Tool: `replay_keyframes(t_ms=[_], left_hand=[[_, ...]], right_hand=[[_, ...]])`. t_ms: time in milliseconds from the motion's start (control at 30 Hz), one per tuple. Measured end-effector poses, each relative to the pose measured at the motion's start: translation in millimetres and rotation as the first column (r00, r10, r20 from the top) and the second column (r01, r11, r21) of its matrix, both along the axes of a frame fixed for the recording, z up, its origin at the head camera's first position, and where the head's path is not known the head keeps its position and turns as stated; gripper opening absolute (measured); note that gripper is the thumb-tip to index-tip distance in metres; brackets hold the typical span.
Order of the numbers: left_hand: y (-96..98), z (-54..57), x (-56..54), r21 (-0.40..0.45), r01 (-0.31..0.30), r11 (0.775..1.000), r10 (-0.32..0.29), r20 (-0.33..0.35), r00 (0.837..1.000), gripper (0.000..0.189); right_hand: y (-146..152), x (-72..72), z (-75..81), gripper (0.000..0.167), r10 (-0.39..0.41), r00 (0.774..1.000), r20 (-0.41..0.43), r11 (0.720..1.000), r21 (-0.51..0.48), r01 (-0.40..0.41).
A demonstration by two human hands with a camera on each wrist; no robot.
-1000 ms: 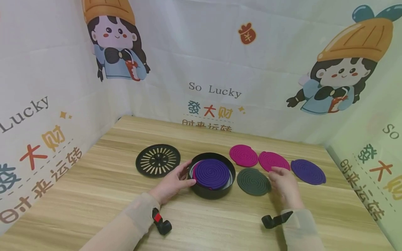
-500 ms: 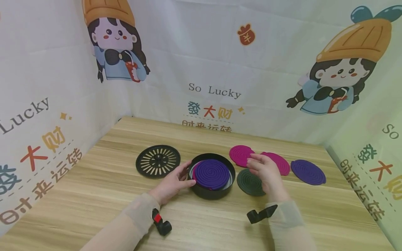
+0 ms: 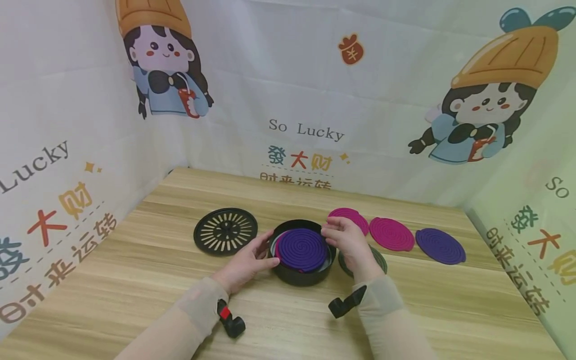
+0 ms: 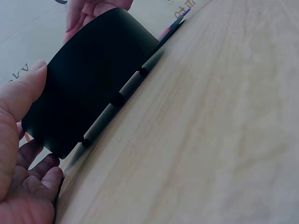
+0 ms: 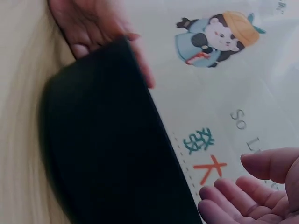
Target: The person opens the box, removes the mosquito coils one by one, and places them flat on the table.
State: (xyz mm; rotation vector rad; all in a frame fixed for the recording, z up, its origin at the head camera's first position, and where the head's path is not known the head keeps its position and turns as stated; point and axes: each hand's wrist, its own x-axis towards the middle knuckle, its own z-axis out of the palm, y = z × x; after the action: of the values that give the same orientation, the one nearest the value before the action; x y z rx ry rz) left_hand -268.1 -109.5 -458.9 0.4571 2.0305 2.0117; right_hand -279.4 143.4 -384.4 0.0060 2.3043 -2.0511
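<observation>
A round black mosquito coil tin [image 3: 302,278] stands on the table, with a purple mosquito coil [image 3: 302,250] on top inside it and a magenta edge showing beneath. My left hand [image 3: 245,265] grips the tin's left side; in the left wrist view its thumb lies along the wall and the fingers reach round near the base. At the tin's right rim is my right hand [image 3: 353,247], fingers loosely bent and holding nothing. The right wrist view shows those fingertips [image 5: 208,210] right by the rim. Partly behind this hand lies a dark green coil [image 3: 380,259].
To the left lies a slotted black lid [image 3: 225,231]. Two magenta coils, one on the far right [image 3: 391,234] and one behind my right hand [image 3: 346,216], lie flat, with another purple coil [image 3: 441,246] beyond. A printed cloth [image 3: 225,150] hangs round the wooden table [image 3: 135,280].
My right hand has moved left from beside the right-hand magenta coil, over the green coil, to the tin's right rim. My left hand has stayed on the tin.
</observation>
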Motion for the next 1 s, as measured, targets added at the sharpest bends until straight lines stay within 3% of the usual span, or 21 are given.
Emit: replay_keyframes(t_ms=[133, 233, 333, 1000], left_hand=[[0.3, 0.2, 0.1, -0.004, -0.002, 1.000, 0.002, -0.007, 1.000, 0.086], [0.5, 0.2, -0.2, -0.008, -0.004, 1.000, 0.004, -0.009, 1.000, 0.086], [0.4, -0.7, -1.0, -0.012, -0.004, 1.000, 0.004, -0.007, 1.000, 0.085], [-0.3, -3.9, -3.3, -0.014, 0.001, 1.000, -0.001, 0.001, 1.000, 0.084]], right_hand=[[-12.2, -1.2, -3.5, 0.044, 0.004, 1.000, -0.020, 0.992, 0.125, -0.001], [-19.0, -0.2, -4.8, 0.043, -0.005, 0.999, -0.054, 0.968, 0.251, 0.019], [-24.2, 0.6, -6.0, 0.043, -0.008, 0.997, -0.075, 0.948, 0.318, 0.031], [-34.0, 3.1, -12.0, 0.043, -0.035, 0.997, -0.071, 0.959, 0.277, 0.053]])
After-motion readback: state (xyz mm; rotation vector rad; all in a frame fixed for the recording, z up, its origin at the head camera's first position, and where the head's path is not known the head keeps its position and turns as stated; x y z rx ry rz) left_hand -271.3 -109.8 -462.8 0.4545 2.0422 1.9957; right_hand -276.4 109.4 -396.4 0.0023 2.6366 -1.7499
